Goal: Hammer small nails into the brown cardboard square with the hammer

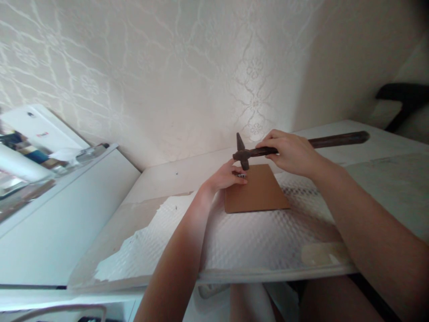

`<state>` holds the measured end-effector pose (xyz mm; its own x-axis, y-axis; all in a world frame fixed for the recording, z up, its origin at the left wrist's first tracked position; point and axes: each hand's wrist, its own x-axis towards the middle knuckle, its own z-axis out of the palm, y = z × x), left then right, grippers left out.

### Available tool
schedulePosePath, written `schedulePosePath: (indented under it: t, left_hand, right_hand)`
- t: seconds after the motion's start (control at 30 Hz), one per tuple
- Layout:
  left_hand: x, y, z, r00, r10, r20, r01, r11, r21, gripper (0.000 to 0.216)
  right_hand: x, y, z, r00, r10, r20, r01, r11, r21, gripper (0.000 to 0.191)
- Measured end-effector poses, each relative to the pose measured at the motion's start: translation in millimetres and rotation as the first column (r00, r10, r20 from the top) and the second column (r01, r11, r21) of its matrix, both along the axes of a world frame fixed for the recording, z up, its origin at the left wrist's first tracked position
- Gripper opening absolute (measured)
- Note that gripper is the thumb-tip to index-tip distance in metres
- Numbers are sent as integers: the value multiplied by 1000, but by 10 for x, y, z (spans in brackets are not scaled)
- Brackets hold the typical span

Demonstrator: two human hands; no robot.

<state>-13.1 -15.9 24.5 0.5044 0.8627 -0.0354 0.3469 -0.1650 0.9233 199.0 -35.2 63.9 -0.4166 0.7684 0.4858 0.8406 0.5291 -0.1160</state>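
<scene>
A brown square board point(256, 194) lies flat on the white table point(161, 179) near the wall. My left hand point(226, 176) rests at the board's far left corner, fingers pinched on a small nail I can barely make out. My right hand point(291, 152) is closed around the dark wooden handle of a hammer point(335, 141), close to its head. The metal head hangs just above my left fingertips, and the handle sticks out to the right.
The tabletop is worn, with peeling textured covering point(234, 241) across the front. A patterned wall point(187, 71) rises right behind the table. A white appliance point(60, 214) with bottles on top stands to the left. A dark chair back point(404, 96) shows at far right.
</scene>
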Motion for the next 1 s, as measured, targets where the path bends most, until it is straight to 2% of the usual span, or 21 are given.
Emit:
schedulePosePath:
  t: [0.17,0.37,0.57,0.7,0.9,1.0]
  left_hand:
    - [5,6,-1,1000,6,-6,-6,1000,19,61]
    - [14,-15,15,1000,11,-11,-11,1000,-2,69]
    - [2,-1,2,1000,-1,-17,2,999,38,60]
    - [1,4,-8,1000,11,-5,-11,1000,4,68]
    - [15,-15,19,1000,3,9,-3,1000,-3,56]
    - [16,-20,24,1000,19,1,-19,1000,-14,62]
  right_hand:
    - [-5,6,-10,1000,17,20,-16,999,-38,32]
    - [-7,-2,12,1000,-2,-10,2,1000,-3,32]
    - [5,14,-13,999,16,33,-15,1000,-25,32]
    - [7,6,-2,1000,-6,-5,6,1000,10,32]
    - [-9,1,-1,999,24,37,-23,999,-33,32]
    - [-6,-4,8,1000,7,21,-7,1000,-15,32]
